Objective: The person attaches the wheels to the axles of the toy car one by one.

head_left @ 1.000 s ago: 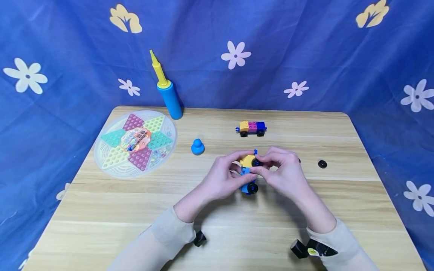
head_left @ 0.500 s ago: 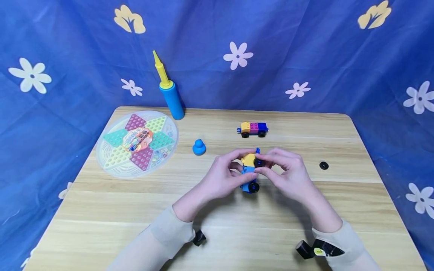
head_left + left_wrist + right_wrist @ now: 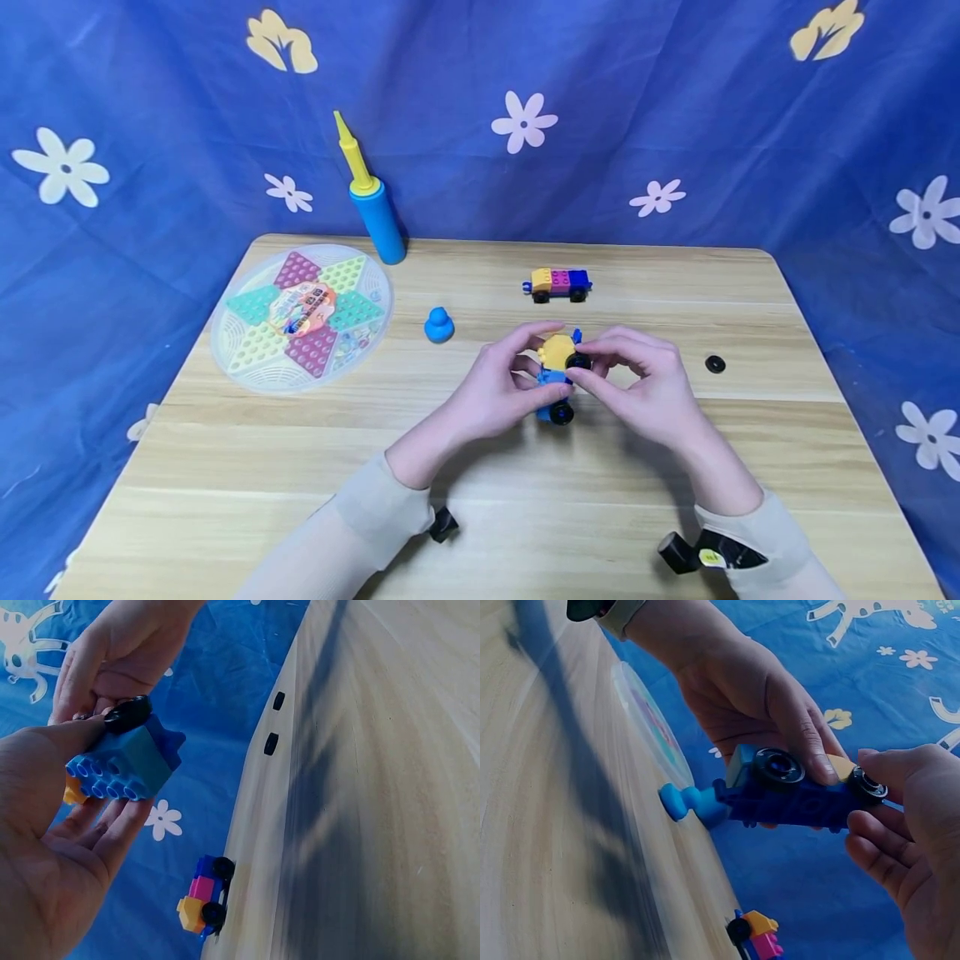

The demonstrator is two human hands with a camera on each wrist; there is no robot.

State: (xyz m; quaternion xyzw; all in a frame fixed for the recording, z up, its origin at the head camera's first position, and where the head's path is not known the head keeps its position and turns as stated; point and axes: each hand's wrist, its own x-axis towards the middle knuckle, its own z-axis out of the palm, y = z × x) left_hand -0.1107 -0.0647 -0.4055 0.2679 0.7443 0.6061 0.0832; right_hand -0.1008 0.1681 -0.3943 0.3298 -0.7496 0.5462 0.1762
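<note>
My left hand (image 3: 497, 393) grips a toy block car (image 3: 557, 352), yellow at one end and light blue at the other, on a dark blue chassis. Thumb and fingers of my right hand (image 3: 647, 385) pinch the black wheel (image 3: 869, 785) at the yellow end. Another black wheel (image 3: 778, 766) sits on the light-blue end, next to my left thumb. The car is held above the table, its wheel side facing right. Studs on the blue block (image 3: 109, 776) show in the left wrist view, where the yellow end is mostly hidden.
Two loose black wheels (image 3: 271, 744) lie on the table to the right; my right hand hides one in the head view. Behind my hands stands a yellow, pink and blue block car (image 3: 558, 285). Leftward are a rounded blue toy (image 3: 438, 326), a Chinese checkers board (image 3: 247, 367) and a blue-yellow pump (image 3: 378, 221).
The held car has tilted a little, and its yellow end has shifted slightly right with my right hand. My left hand keeps its hold almost in place.
</note>
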